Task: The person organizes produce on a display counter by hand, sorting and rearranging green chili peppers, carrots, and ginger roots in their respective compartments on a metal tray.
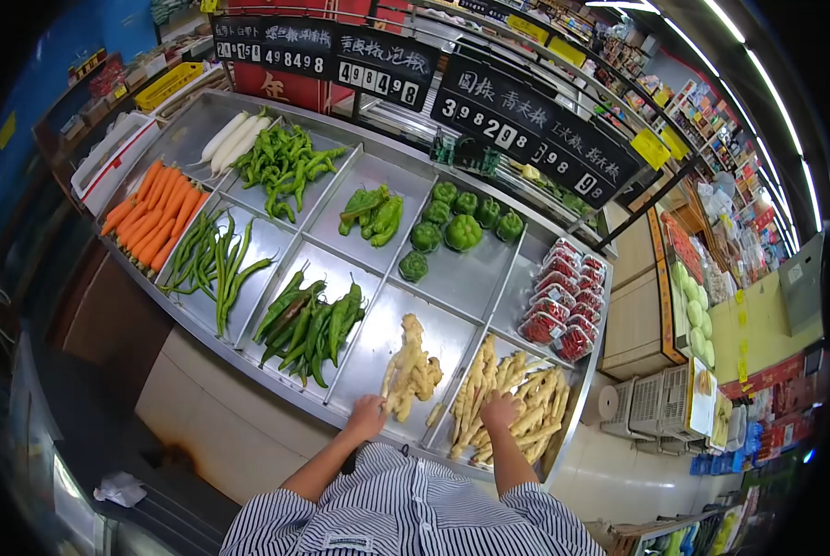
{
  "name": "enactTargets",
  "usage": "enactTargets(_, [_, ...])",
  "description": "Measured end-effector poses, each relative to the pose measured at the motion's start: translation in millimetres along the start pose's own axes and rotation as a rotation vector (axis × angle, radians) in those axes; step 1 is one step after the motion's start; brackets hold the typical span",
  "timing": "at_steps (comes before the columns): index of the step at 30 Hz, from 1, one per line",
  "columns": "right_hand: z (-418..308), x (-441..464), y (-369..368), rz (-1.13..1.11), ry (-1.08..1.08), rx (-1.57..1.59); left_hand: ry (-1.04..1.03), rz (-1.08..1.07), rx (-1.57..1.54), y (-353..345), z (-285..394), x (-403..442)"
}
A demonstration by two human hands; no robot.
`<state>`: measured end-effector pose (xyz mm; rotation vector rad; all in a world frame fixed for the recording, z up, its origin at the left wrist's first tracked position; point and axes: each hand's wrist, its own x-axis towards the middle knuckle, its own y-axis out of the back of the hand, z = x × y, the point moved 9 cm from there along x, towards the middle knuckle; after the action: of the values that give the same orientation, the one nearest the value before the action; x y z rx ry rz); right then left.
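A pile of knobbly ginger (411, 369) lies in a front compartment of the metal display tray (444, 303). My left hand (367, 418) is closed at the pile's lower left edge, its fingertips against the ginger. In the compartment to the right are many long, pale, tapering roots (537, 413). My right hand (500, 411) rests on these roots with its fingers curled down around one; the fingertips are partly hidden. A small loose piece (435, 414) lies by the divider between the two compartments.
Other compartments hold long green peppers (309, 324), thin green chillies (225, 264), carrots (155, 215), white radishes (236, 141), bell peppers (463, 233) and wrapped red packs (563, 295). Price boards (526, 130) hang above the back edge. Plastic crates (658, 400) stand at right.
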<state>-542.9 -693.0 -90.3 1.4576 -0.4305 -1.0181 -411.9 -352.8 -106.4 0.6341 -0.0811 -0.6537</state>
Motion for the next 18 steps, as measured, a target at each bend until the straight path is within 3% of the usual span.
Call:
enactTargets(4, [3.9,-0.4,9.7,0.166,0.059,0.068,-0.026,0.076,-0.039,-5.6,1.0,-1.4])
enactTargets(10, [14.8,11.3,11.5,0.129,0.079,0.121,-0.066,0.116,-0.036,-20.2,30.9,-4.3])
enactTargets(13, [32.8,14.4,18.3,0.315,0.144,0.236,-0.012,0.06,-0.021,-34.5,52.9,-3.4])
enactTargets(14, [39.2,4.2,31.3,0.501,0.196,0.322,-0.048,0.101,-0.008,-35.3,68.4,-5.3])
enactTargets(18, [70.4,-1.1,34.2,0.482,0.315,0.684,-0.104,0.008,-0.032,-63.7,111.1,0.7])
